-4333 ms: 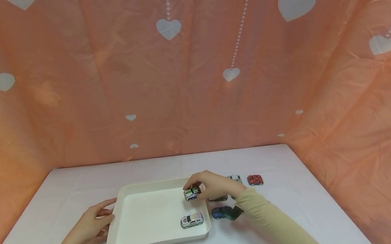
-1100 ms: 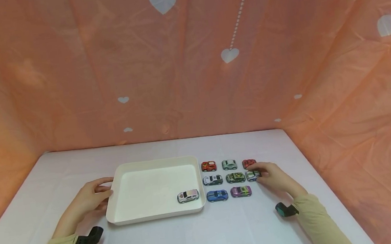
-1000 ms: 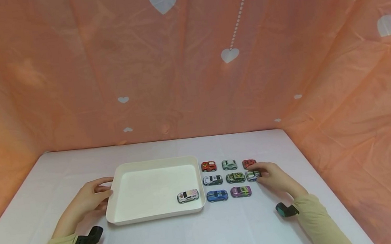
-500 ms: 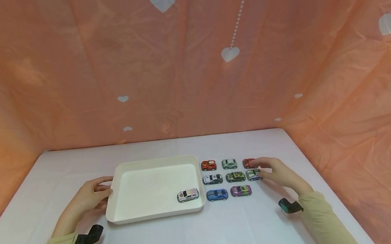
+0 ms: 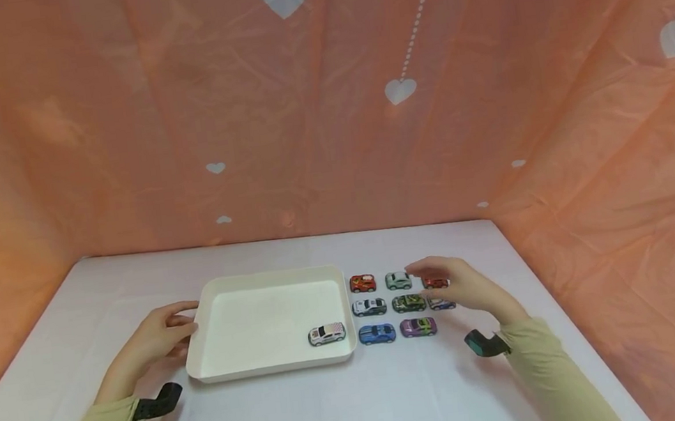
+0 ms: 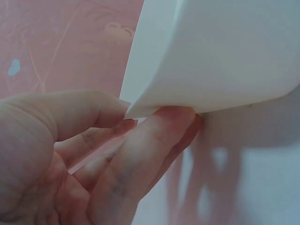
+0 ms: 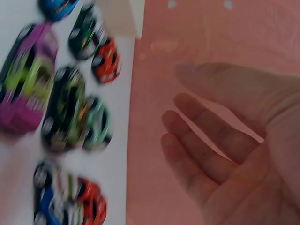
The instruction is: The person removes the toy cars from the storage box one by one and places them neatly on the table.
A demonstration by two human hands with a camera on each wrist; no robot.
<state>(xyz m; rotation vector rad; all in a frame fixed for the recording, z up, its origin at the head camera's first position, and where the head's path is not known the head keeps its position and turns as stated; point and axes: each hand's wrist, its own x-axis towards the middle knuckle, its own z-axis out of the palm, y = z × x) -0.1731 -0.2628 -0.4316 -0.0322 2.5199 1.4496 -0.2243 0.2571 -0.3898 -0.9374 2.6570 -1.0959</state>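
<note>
In the head view my left hand (image 5: 153, 342) grips the left edge of a cream tray (image 5: 203, 353). The left wrist view shows its thumb at the rim and its fingers beneath the tray (image 6: 234, 61). My right hand (image 5: 463, 286) hovers over the right end of a group of toy cars, holding nothing; in the right wrist view the hand (image 7: 229, 145) has its fingers spread. Partly behind it in the head view are a red car (image 5: 436, 282) and a white-green car (image 5: 442, 304). One white car (image 5: 327, 335) stands in the tray's front right corner.
Right of the tray stand an orange-red car (image 5: 362, 283), a pale green car (image 5: 398, 280), a white-black car (image 5: 369, 307), a camouflage car (image 5: 408, 303), a blue car (image 5: 376, 333) and a purple car (image 5: 418, 327). An orange curtain (image 5: 278, 140) surrounds the white table (image 5: 274, 415).
My right hand held the white-green car over the tray; that car now stands at the middle row's right end, released. The hand has risen and shifted left. The left hand keeps its grip.
</note>
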